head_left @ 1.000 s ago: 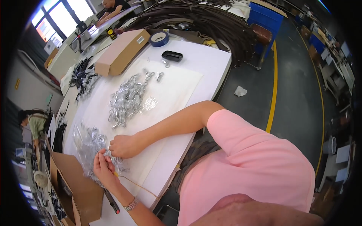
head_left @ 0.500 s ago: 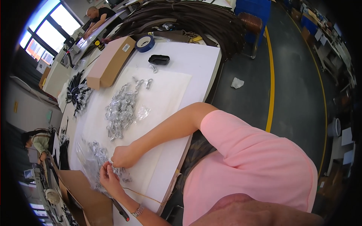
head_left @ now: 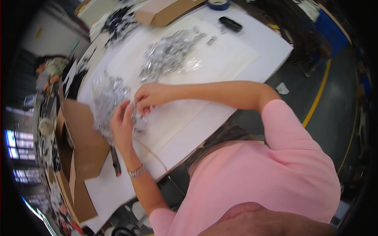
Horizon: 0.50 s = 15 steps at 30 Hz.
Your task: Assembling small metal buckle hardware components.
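My left hand point(head_left: 123, 121) and my right hand point(head_left: 151, 96) meet over the white table, fingertips almost touching. Both are closed in a pinch. Something small and pale shows between the fingertips, too blurred to name. Just beyond my left hand lies a clear plastic bag point(head_left: 103, 91) with small silvery metal pieces in and around it. A larger pile of silvery metal pieces point(head_left: 167, 53), seemingly small hooks or clasps in clear wrapping, spreads farther off on a cream sheet point(head_left: 232, 59).
An open cardboard box point(head_left: 88, 155) stands at the left table edge, beside a dark red-tipped tool point(head_left: 115, 161). At the back are another long box point(head_left: 173, 11), blue tape point(head_left: 218, 4) and a black tray point(head_left: 230, 23). A co-worker point(head_left: 53, 70) sits at far left.
The view has swung, so the table and its things sit differently in the picture. My hands are still together beside the bag; more of my right hand's fingers shows.
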Motion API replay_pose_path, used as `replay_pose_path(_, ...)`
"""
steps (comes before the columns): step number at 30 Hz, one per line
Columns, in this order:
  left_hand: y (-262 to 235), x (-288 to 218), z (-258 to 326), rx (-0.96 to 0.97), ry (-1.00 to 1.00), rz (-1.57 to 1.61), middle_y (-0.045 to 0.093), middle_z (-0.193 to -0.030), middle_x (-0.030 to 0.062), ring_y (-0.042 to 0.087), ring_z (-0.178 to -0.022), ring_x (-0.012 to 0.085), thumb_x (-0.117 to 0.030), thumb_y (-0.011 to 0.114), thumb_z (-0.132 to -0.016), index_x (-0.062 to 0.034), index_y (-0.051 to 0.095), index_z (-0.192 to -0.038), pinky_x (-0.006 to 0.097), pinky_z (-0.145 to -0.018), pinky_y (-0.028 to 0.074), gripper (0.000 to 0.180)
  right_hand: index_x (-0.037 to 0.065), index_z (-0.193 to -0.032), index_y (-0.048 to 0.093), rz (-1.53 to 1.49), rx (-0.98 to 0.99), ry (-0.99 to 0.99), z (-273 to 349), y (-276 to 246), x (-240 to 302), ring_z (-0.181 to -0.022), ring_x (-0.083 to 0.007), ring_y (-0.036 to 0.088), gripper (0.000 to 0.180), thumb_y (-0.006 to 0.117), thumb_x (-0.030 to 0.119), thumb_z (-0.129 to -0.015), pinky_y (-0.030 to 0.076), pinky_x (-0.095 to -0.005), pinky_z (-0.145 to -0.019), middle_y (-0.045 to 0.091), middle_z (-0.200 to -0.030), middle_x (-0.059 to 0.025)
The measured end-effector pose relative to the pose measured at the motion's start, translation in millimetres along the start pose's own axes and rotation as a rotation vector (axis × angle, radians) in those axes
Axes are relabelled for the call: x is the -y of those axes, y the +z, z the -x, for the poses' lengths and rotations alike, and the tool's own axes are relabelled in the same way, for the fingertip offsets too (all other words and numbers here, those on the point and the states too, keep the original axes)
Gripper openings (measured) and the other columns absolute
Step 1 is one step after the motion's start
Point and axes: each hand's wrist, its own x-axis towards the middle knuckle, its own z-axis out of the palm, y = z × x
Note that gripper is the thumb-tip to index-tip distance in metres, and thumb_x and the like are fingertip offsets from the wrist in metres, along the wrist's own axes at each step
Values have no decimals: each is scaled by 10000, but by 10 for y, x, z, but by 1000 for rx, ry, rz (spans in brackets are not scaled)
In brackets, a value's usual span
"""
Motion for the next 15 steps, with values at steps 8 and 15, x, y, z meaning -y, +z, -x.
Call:
replay_pose_path(8, 39, 167, 58, -2, 67, -70, 630, -662, -10, 422, -531, 4, -173, 657, -1001, -1, 718, -928, 198, -471, 276, 197, 56, -1022, 714, -230, -60, 229, 110, -16, 86, -745, -86, 662, 243, 664, 294, -1013, 518, -233, -659, 729, -864, -35)
replay_pose_path(15, 35, 148, 88, -36, -99, 159, 630, -674, -4, 387, -496, 15, -247, 640, -1031, -16, 707, -914, 203, -453, 264, 268, 31, -1006, 703, -199, -192, 95, 128, -2, 140, -732, -76, 640, 195, 717, 223, -976, 511, -234, -660, 713, -824, -31)
